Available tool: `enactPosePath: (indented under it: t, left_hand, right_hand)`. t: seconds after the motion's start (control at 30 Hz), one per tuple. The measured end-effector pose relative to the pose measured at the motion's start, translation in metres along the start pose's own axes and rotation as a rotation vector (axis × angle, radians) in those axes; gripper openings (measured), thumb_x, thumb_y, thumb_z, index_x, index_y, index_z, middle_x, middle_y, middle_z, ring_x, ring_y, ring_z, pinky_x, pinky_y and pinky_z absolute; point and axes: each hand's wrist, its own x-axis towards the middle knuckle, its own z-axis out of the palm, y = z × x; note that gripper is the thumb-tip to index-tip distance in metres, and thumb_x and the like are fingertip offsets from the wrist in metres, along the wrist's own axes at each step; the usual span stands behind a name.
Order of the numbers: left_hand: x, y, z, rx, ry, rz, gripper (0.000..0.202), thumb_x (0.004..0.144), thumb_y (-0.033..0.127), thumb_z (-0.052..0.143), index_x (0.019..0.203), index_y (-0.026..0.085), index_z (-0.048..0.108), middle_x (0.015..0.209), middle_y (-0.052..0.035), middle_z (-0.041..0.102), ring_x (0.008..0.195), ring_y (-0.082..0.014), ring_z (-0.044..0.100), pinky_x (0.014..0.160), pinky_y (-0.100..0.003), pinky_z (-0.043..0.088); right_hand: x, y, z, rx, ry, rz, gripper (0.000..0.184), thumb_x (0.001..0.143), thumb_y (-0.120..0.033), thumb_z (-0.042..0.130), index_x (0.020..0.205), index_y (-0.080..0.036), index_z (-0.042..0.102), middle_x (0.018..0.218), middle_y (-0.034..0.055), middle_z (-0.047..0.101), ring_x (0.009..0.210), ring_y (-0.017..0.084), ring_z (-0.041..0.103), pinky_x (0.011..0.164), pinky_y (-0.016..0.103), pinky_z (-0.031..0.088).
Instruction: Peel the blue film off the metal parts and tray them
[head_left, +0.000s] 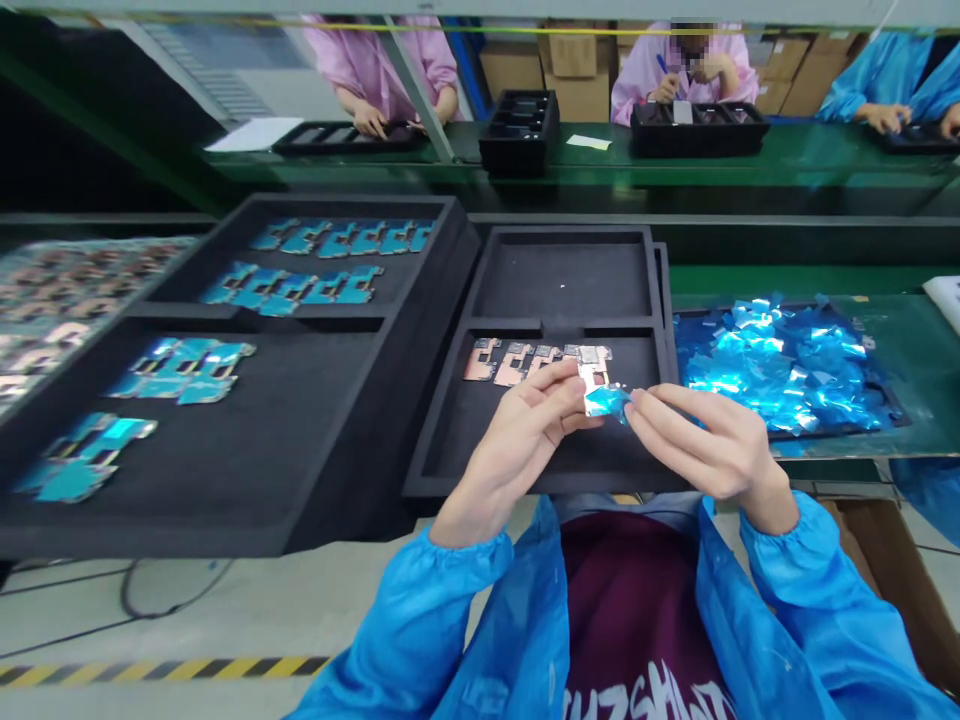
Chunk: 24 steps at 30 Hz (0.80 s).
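Two bare hands meet above a shallow black foam tray [450, 440]. The left hand [525, 435] closes thumb and fingers on a small copper-and-silver circuit board [592, 375]. The right hand [701, 440] pinches a crinkled piece of shiny blue film [606, 402], which hangs between the two sets of fingertips and touches the board's lower edge; whether it is stuck there cannot be told.

Just beyond the left fingers [559, 385], a row of bare copper-coloured boards [510, 362] lies in the tray's near compartment. Well to the right of the right fingertips [645, 400] spreads a heap of loose blue film scraps [780, 370]. Far to the left of the left fingers, a larger black tray [262, 320] holds blue-covered boards [180, 357].

The risks, as a judgement:
- The board seems held only at the fingertips, so a sharp tug on the film could twist it free and drop it onto the row below, knocking those boards askew.
- The thin film could tear and leave a shred on the board.
- Bare fingertips could smudge the uncovered face.
- The light film could cling to the right fingers instead of falling away.
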Motion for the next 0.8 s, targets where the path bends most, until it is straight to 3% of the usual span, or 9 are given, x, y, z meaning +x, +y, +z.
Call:
enactPosePath:
  t: [0.07,0.13,0.27,0.33,0.43,0.53,0.63,0.73,0.8]
  left_hand:
    - [0.002,0.006,-0.002,0.014,0.049,0.049,0.047,0.074,0.040,0.099,0.107,0.017,0.074,0.105,-0.0085,0.082,0.093,-0.0227,0.080,0.082,-0.033,0.068]
    - [0.005,0.014,-0.003,0.054,0.111,0.124,0.046,0.074,0.039,0.099,0.105,0.016,0.072,0.103,-0.0085,0.083,0.094,-0.0236,0.081,0.084,-0.034,0.067]
    - [0.012,0.027,-0.001,0.256,0.163,0.209,0.045,0.075,0.039,0.097,0.105,0.016,0.073,0.094,-0.0092,0.083,0.086,-0.0245,0.080,0.076,-0.034,0.062]
    - [0.020,0.029,0.002,0.400,0.099,0.206,0.042,0.075,0.037,0.095,0.105,0.017,0.075,0.088,-0.0085,0.082,0.080,-0.0241,0.078,0.071,-0.033,0.059]
    - [0.037,0.025,0.007,0.585,-0.012,0.201,0.035,0.077,0.031,0.090,0.107,0.017,0.077,0.079,-0.0055,0.079,0.074,-0.0232,0.075,0.072,-0.034,0.057]
    - [0.056,0.016,0.007,0.802,0.003,0.263,0.033,0.080,0.022,0.084,0.112,0.019,0.076,0.079,-0.0018,0.076,0.074,-0.0222,0.073,0.078,-0.036,0.057]
    - [0.067,0.009,0.003,1.082,0.029,0.381,0.033,0.083,0.017,0.078,0.116,0.020,0.077,0.090,-0.0032,0.074,0.081,-0.0232,0.071,0.089,-0.040,0.058]
    - [0.069,0.005,0.000,1.239,-0.007,0.507,0.036,0.090,0.015,0.072,0.126,0.018,0.075,0.110,-0.0093,0.073,0.098,-0.0271,0.073,0.100,-0.045,0.057]
    - [0.061,0.005,0.000,1.261,-0.046,0.573,0.037,0.095,0.014,0.066,0.132,0.018,0.073,0.126,-0.0133,0.072,0.109,-0.0288,0.073,0.105,-0.047,0.057]
  right_hand:
    - [-0.007,-0.003,-0.002,0.075,0.034,-0.002,0.026,0.105,-0.008,0.065,0.114,-0.027,0.080,0.118,0.0032,0.084,0.111,0.023,0.081,0.083,0.033,0.070]
    - [-0.020,-0.005,0.000,0.175,0.124,0.109,0.023,0.103,-0.010,0.066,0.112,-0.027,0.079,0.113,0.0046,0.085,0.104,0.023,0.082,0.081,0.036,0.071]
    - [-0.064,0.016,0.005,0.265,0.434,0.734,0.003,0.101,-0.026,0.071,0.103,-0.024,0.073,0.090,0.0040,0.077,0.073,0.020,0.076,0.060,0.034,0.065]
    - [-0.090,0.044,0.009,0.319,0.411,1.060,0.017,0.098,-0.039,0.074,0.100,-0.022,0.071,0.082,0.0018,0.072,0.065,0.019,0.069,0.053,0.031,0.058]
    - [-0.123,0.088,0.018,0.287,0.191,1.306,0.033,0.092,-0.051,0.070,0.102,-0.019,0.070,0.078,0.0028,0.071,0.068,0.021,0.068,0.061,0.033,0.058]
    - [-0.142,0.114,0.027,-0.037,0.019,1.346,0.036,0.094,-0.047,0.060,0.108,-0.016,0.072,0.091,0.0117,0.076,0.082,0.026,0.070,0.083,0.044,0.060]
    - [-0.148,0.119,0.030,-0.328,-0.095,1.275,0.037,0.098,-0.037,0.051,0.116,-0.015,0.075,0.121,0.0224,0.074,0.104,0.033,0.070,0.095,0.051,0.057]
    - [-0.151,0.120,0.031,-0.417,-0.122,1.177,0.040,0.100,-0.034,0.048,0.123,-0.014,0.075,0.149,0.0264,0.063,0.133,0.040,0.061,0.106,0.057,0.055]
    - [-0.155,0.124,0.031,-0.372,-0.128,1.108,0.043,0.101,-0.035,0.047,0.127,-0.013,0.073,0.151,0.0270,0.063,0.138,0.040,0.059,0.112,0.058,0.053]
